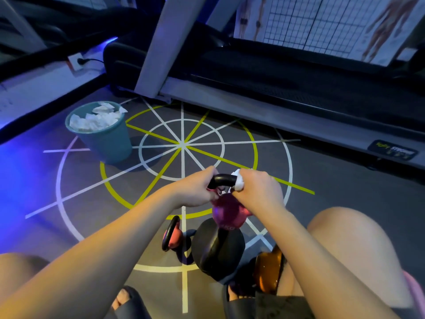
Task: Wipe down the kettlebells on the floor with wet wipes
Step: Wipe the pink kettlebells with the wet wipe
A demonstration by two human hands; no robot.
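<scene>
Handle (224, 180) of magenta kettlebell (226, 214) runs 9-to-3 o'clock between hands, bell at 6. Left hand (195, 192) curled round 9 o'clock end; right hand (259, 192) clamps wet wipe (238, 181) round 3 o'clock end. Bare span lies toward 9, likely next stroke.
</scene>
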